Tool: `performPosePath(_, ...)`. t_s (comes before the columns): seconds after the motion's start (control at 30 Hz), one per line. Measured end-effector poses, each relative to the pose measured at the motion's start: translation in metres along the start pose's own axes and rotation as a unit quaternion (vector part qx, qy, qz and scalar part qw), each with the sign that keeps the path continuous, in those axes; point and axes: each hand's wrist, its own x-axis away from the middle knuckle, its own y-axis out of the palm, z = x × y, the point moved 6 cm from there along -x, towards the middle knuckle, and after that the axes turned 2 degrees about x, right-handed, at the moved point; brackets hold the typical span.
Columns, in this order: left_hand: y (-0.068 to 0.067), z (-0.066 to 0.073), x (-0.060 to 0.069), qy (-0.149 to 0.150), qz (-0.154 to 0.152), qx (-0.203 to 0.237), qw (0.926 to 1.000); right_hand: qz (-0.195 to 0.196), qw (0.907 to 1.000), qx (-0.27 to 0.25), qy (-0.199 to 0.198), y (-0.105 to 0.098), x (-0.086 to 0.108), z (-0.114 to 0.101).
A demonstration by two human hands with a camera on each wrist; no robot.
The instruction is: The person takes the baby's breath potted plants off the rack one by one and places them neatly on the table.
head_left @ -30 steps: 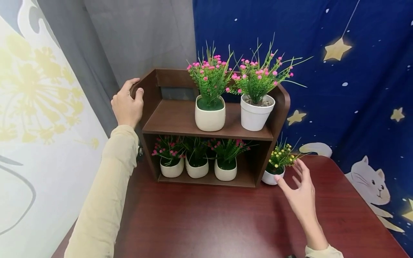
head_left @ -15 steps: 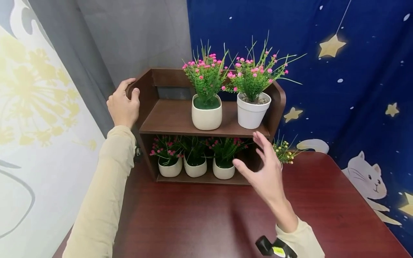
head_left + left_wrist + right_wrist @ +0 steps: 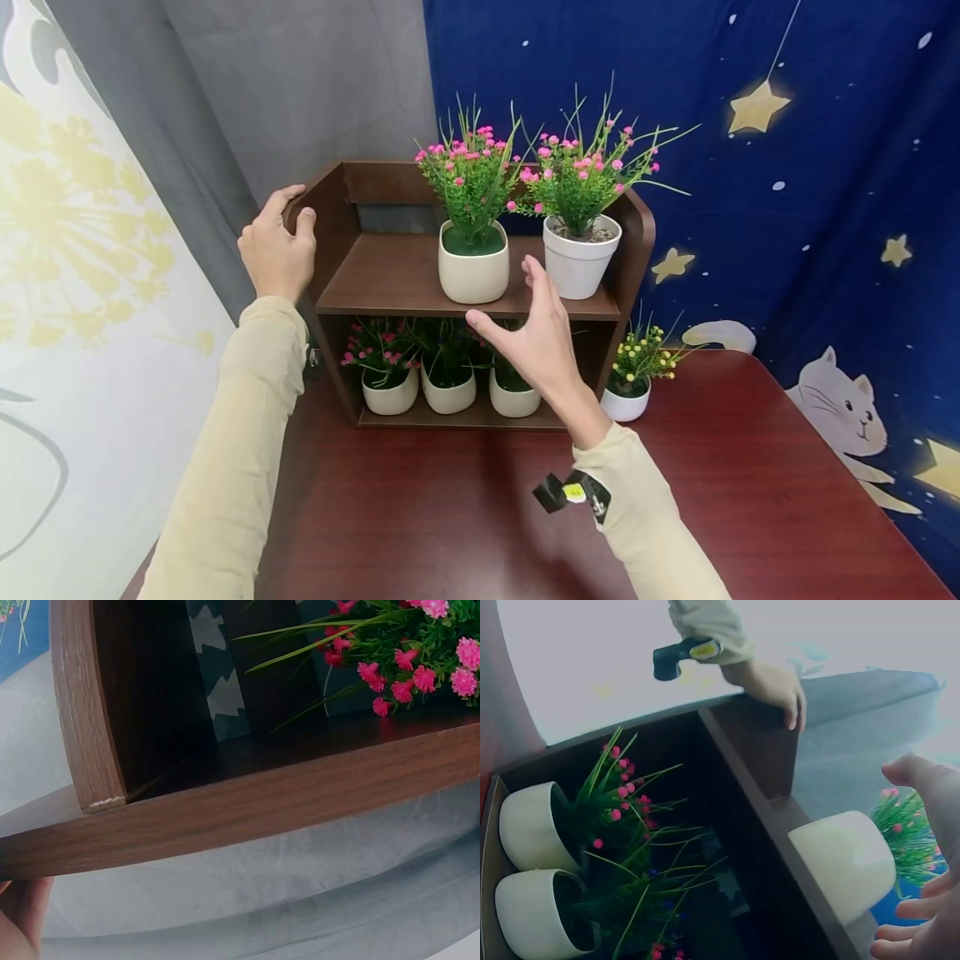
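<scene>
In the head view a two-tier brown shelf (image 3: 375, 275) stands on the table. My left hand (image 3: 277, 254) grips the top of its left side panel, thumb on the inner face; the left wrist view shows part of that hand (image 3: 24, 915) at the panel (image 3: 247, 814). My right hand (image 3: 536, 337), fingers spread and holding nothing, hovers before the upper board near a cream pot (image 3: 472, 277) of pink flowers. This cream pot (image 3: 847, 862) is beside the right hand (image 3: 934, 907) in the right wrist view. A round white pot (image 3: 579, 265) of pink flowers stands to its right.
Three cream pots of flowers, the leftmost pot (image 3: 390, 395) among them, line the lower tier; my right hand partly hides the rightmost pot (image 3: 514, 402). A white pot (image 3: 626, 405) with yellow flowers stands on the red-brown table (image 3: 420, 508), right of the shelf.
My right hand has moved left and up, from beside the yellow-flowered pot to in front of the upper cream pot. My left hand keeps its place on the side panel.
</scene>
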Motion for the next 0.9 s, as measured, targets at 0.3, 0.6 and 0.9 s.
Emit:
performPosePath(0.3,0.0,-0.001,-0.001,0.006,0.004,-0.001,1.0,-0.009,0.9967,0.049,0.063,0.028,-0.038,0.006)
performPosePath(0.6,0.002,-0.003,-0.001,0.004,0.002,-0.003,1.0,0.004,0.9946,0.05,0.091,0.045,-0.054,0.008)
performPosePath(0.9,0.001,-0.003,-0.001,0.007,0.001,-0.005,1.0,0.012,0.998,0.026,0.057,0.037,-0.048,0.002)
